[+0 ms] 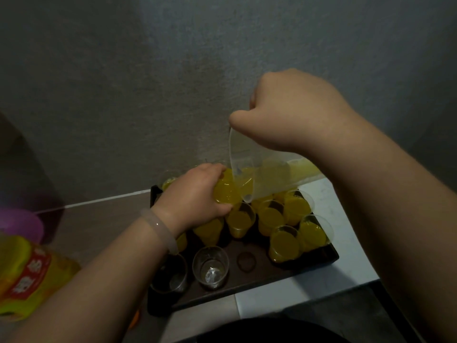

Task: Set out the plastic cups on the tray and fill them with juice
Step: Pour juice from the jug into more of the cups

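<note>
One dark tray (249, 280) sits on a pale counter (326, 263) against a grey wall, and the plastic cups stand on it in rows. The left hand (197, 194) has its fingers curled round one held cup (226, 194), lifted and tilted above the tray's back rows and already nearly full of yellow juice. The right hand (294, 112) is closed in a fist at the top of one clear jug (262, 179), which is tipped so its lip reaches just over that cup's rim (whether the fist wraps a handle or the jug's edge, I cannot tell). At least eight filled cups (284, 245) stand on the tray, crowded toward the back and right, some partly hidden behind the wrist and jug. Two empty cups (210, 267) stand side by side at the front left. One pale bracelet (159, 229) circles the left wrist. One bottle (29, 276) with a red-and-yellow label lies at the lower left.
</note>
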Tool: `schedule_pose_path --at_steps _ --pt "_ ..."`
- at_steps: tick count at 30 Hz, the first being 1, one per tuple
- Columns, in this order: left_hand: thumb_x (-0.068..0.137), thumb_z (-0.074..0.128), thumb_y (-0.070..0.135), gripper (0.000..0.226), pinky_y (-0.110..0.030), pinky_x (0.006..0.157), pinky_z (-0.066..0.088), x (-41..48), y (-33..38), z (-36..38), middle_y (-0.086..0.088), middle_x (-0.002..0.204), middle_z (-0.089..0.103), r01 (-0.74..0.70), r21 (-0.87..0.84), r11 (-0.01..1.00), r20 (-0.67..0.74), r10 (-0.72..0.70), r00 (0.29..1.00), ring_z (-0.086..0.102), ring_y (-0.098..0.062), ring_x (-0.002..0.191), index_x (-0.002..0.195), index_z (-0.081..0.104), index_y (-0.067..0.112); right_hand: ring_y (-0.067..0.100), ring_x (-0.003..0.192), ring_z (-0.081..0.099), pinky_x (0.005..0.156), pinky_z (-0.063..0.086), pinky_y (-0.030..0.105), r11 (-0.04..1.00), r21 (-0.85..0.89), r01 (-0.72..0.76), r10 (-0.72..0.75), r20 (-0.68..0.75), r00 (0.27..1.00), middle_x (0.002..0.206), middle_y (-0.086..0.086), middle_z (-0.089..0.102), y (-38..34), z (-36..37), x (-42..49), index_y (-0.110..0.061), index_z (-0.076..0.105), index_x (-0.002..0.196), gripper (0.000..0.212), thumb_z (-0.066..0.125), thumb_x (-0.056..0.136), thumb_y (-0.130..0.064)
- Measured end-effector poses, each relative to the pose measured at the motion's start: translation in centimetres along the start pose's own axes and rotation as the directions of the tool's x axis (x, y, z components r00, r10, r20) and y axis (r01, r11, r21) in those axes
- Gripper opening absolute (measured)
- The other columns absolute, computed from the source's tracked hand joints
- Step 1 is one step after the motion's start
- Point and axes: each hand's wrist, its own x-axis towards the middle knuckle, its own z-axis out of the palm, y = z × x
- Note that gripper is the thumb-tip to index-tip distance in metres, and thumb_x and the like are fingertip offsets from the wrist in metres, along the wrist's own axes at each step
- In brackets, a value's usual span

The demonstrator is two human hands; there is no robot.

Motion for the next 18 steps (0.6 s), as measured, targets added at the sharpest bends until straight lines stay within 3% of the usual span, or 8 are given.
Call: schedule_pose_path --at_steps 18 --pt "0.073 0.075 0.041 0.072 -0.027 0.095 0.041 0.22 0.02 -0.10 -0.001 0.128 0.055 -0.001 -0.007 1.000 0.000 0.001 1.000 0.052 -0.017 0.117 0.135 0.046 0.019 0.020 0.049 0.032 0.048 0.019 0.026 0.999 0.029 -0.032 0.033 -0.020 0.999 0.054 0.003 0.034 0.38 -0.05 -0.13 -0.015 0.036 0.053 0.040 0.048 0.081 -0.042"
